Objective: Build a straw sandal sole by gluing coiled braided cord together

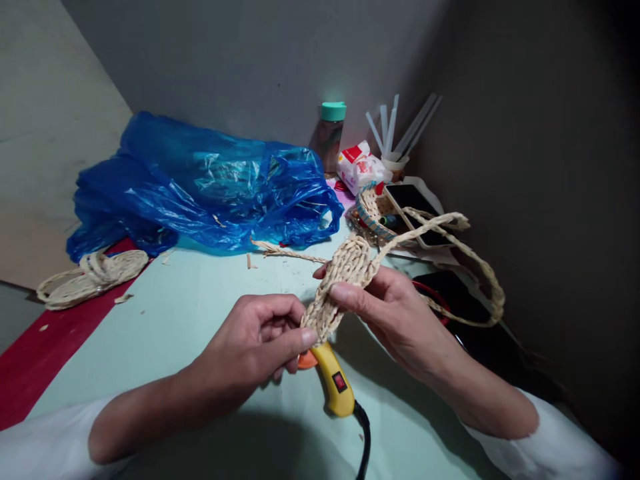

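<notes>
Pinches the lower end of a flat coiled braid (pixel 345 270) between the thumb and fingers of the left hand (pixel 265 340), at the centre of the frame. Grips the same coiled braid higher up with the right hand (pixel 400 313), with the thumb pressed on its face and the other fingers mostly hidden behind. Holds it tilted, with the upper end toward the right. Trails a braided cord (pixel 495 293) from there, looping across the right of the frame near a phone (pixel 417 207). Shows, just below and partly covered, a yellow handle (pixel 334 380) with a red switch. Includes a pale green bench (pixel 200 293), a bundle of cord (pixel 125 267) at the left, a blue plastic bag (pixel 200 180) at upper left, and a teal-lidded bottle (pixel 331 140) at upper centre.
</notes>
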### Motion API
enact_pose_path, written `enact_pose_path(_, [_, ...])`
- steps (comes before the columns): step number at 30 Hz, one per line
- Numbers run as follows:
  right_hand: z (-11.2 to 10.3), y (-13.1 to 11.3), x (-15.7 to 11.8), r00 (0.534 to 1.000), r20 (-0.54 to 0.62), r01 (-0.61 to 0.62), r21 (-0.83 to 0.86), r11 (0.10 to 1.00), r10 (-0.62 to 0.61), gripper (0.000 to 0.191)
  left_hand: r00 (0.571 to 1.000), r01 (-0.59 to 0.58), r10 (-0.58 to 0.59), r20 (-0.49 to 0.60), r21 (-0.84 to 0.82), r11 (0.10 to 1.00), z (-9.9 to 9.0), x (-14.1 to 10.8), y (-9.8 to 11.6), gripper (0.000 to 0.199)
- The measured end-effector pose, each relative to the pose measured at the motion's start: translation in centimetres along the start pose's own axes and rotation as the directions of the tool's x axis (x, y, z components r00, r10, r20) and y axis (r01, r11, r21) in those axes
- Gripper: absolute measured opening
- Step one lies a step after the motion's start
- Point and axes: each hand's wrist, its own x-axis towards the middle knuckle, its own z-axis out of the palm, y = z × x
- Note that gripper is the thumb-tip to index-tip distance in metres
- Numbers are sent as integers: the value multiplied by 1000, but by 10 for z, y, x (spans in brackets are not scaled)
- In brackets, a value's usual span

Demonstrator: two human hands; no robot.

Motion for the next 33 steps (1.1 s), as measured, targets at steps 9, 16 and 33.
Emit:
enact_pose_path(9, [-6,-2,2,1000,-12,-15,8,1000,15,23,993,-21,25,116,-39,999,-1,8,-1,41])
enact_pose_path(16, [-1,-1,5,997,74,-11,5,1000,11,24,996,-83,87,23,-117,990,1,7,6,17])
enact_pose_path(33, [-1,-7,4,991,74,-110,27,994,108,16,986,-162,150,-77,-176,971,-6,9,2,13])
